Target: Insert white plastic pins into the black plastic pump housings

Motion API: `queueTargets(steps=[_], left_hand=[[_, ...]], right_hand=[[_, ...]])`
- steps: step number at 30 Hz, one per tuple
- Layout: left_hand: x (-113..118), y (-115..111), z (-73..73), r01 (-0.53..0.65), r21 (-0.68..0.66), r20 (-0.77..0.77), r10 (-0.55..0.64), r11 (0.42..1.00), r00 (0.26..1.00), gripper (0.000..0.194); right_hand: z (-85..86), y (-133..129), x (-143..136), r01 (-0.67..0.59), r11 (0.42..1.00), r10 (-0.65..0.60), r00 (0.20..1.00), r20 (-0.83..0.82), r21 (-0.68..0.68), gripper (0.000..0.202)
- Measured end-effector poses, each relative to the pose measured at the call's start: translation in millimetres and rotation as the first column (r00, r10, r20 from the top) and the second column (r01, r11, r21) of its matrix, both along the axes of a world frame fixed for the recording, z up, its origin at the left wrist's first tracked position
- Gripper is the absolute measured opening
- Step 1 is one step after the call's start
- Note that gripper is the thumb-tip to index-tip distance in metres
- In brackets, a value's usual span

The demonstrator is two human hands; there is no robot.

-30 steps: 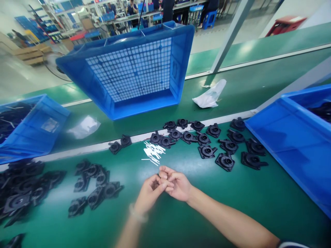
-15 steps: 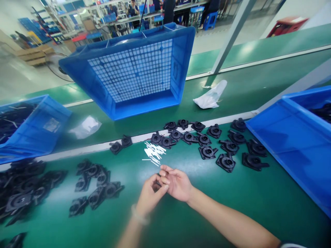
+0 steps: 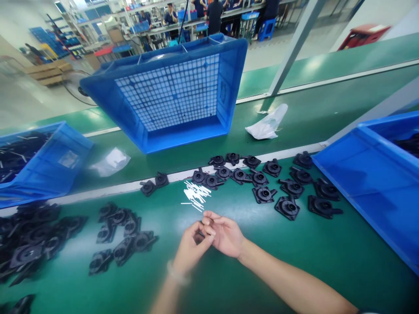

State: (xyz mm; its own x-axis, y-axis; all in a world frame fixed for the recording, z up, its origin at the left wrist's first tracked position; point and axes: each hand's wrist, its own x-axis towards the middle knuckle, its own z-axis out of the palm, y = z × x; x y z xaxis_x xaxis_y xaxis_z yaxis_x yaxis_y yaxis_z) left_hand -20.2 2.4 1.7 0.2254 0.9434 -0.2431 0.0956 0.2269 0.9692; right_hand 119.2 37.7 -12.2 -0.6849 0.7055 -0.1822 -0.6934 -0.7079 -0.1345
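Little change over the last second: left hand [image 3: 190, 248] and right hand [image 3: 225, 235] stay fingertip to fingertip mid-table, fingers curled around something too small to identify. Loose white plastic pins [image 3: 195, 195] lie just beyond them; black round-bodied plastic housings [image 3: 265, 194] lie toward the table's right.

Bare forearms; pale bead bracelet [image 3: 178, 274] on left wrist.

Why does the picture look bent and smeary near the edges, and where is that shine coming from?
Head view: the wide lens bows the tilted blue crate and the belt edges; black parts at far left are blurred, while the white sticks stay sharp; overhead light glares on the green belt; both hands cast only faint shadows.
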Motion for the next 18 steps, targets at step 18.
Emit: queueTargets(steps=[18], left_hand=[[4.1, 0.0, 2.6, -0.003, 0.035, -0.139, 0.008, 0.999, 0.990, 0.009]], right_hand=[[0.9, 0.4, -1.0, 0.011, 1.000, -0.011, 1.000, 0.009, -0.011, 0.023]])
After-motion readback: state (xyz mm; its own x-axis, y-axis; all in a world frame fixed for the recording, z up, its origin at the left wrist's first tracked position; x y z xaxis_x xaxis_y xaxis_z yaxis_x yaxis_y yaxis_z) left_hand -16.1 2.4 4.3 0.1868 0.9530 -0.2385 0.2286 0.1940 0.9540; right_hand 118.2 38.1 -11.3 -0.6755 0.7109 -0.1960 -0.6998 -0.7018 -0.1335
